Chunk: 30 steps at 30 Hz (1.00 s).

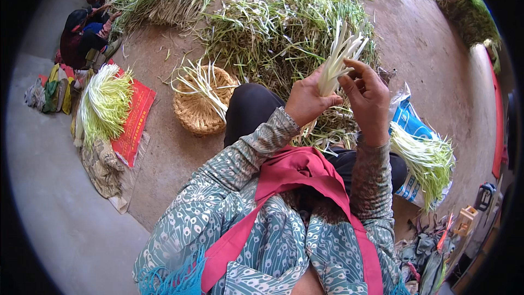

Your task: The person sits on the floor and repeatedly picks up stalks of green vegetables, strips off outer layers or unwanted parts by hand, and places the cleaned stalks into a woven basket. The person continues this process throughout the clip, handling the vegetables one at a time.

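Note:
My left hand [313, 96] grips a small bunch of pale leafy stalks [337, 59], held upright above my lap. Thumb and fingers of my right hand [366, 94] pinch at the side of that bunch; whether a single stalk is between them is hard to tell. Beyond both hands lies a large heap of green and dry stalks [282, 28]. To the left, a round woven straw basket [192, 110] carries a few white stalks. A pile of trimmed pale stalks [421, 155] rests on a blue and white plastic sack [409, 116] at the right.
Another pile of pale stalks [102, 102] lies by a red printed sack [137, 110] at left. Two people [75, 43] sit at the upper left beside a second green heap [176, 0]. Cloths [425, 250] and a small wooden stool [466, 219] are at the lower right.

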Motion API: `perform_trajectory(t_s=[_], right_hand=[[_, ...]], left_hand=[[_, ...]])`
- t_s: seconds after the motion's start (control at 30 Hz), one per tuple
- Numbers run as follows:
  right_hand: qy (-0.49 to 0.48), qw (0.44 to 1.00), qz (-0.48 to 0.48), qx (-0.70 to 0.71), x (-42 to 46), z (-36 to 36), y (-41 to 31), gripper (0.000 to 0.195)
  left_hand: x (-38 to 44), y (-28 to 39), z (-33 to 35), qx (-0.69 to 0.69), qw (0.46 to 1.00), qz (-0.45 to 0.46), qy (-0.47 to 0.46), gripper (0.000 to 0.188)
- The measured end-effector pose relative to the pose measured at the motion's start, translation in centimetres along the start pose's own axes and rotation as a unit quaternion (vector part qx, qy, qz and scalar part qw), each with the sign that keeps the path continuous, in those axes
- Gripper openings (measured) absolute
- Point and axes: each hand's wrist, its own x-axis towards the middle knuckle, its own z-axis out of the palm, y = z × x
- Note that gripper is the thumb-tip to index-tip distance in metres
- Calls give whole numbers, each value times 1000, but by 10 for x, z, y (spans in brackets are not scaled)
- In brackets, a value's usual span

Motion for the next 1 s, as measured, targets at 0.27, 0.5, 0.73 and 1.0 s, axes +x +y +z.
perform_trajectory(t_s=[0.27,0.5,0.73,1.0], right_hand=[[17,998,-58,-21,-1,1,11,13],[11,994,-72,-85,1,0,5,11],[40,995,-77,-51,-3,5,14,11],[-5,977,76,198,-14,13,27,11]], left_hand=[[2,0,1,-18,1000,-7,-21,54],[1,-9,2,-54,997,-42,-33,55],[0,-3,2,-70,996,-44,-43,54],[0,-6,3,-135,986,-42,-93,49]])
